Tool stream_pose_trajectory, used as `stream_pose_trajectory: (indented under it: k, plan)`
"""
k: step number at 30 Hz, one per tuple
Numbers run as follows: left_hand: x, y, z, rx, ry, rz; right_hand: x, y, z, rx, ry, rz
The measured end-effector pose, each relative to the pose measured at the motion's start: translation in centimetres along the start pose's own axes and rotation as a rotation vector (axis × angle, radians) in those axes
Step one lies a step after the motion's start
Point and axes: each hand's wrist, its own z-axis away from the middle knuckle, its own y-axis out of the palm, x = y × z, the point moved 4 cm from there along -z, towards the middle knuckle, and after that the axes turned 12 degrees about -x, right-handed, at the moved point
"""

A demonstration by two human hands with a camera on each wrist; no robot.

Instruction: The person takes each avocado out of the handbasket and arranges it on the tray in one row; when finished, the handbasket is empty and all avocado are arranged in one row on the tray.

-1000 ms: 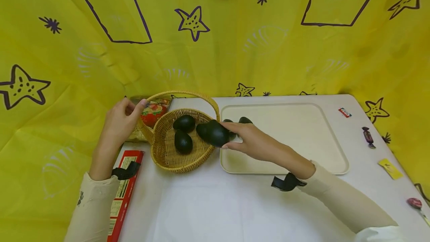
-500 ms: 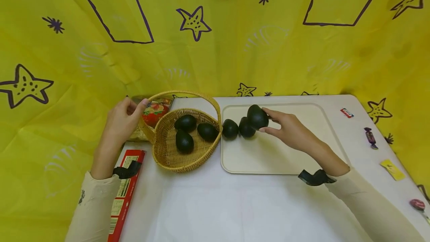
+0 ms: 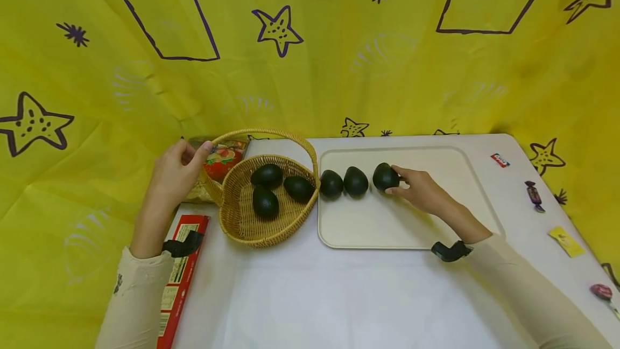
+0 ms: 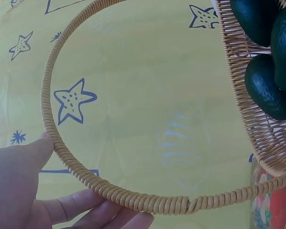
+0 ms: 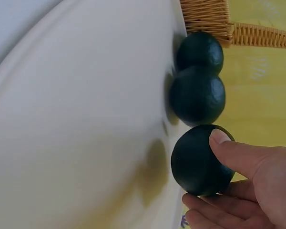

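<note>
A wicker basket (image 3: 242, 222) with three dark green avocados (image 3: 266, 175) stands left of a cream tray (image 3: 411, 225). My left hand (image 3: 194, 149) grips the basket's arched handle (image 3: 271, 134); the left wrist view shows thumb and fingers (image 4: 62, 191) around the coiled handle (image 4: 133, 200). Three avocados lie in a row at the tray's far left. My right hand (image 3: 394, 181) pinches the rightmost avocado (image 3: 384, 175), which rests on the tray. In the right wrist view, thumb and fingers (image 5: 209, 171) hold that avocado (image 5: 190, 157) beside the other two (image 5: 198, 95).
A red box (image 3: 179, 273) lies at the table's left edge. A printed snack packet (image 3: 220, 160) sits behind the basket. Wrapped sweets (image 3: 533, 195) and a yellow packet (image 3: 562, 241) lie along the right edge. Yellow star-printed cloth surrounds the table.
My right hand lifted an avocado from the basket's rim, carried it rightward over the tray and set it down right of the other two. The left hand stayed on the handle.
</note>
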Motion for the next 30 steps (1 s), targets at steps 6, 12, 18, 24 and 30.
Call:
stream_pose_trajectory:
  k: [6, 12, 18, 24, 30]
  plan:
    - [0.0, 0.0, -0.1, -0.006, 0.005, 0.000, -0.7, 1.0, -0.3, -0.009, -0.006, -0.001]
    - [0.1, 0.0, -0.2, -0.014, 0.005, -0.010, -0.8, 1.5, -0.3, -0.007, 0.009, -0.027]
    - [0.2, 0.0, -0.2, -0.017, 0.003, -0.015, -0.4, 1.8, -0.4, -0.002, 0.004, -0.045]
    - [0.2, 0.0, -0.3, -0.015, 0.009, -0.010, 0.0, 1.8, -0.3, 0.012, 0.004, -0.032]
    - [0.1, 0.0, -0.2, -0.014, 0.014, -0.002, 0.1, 1.5, -0.3, 0.042, 0.010, -0.017]
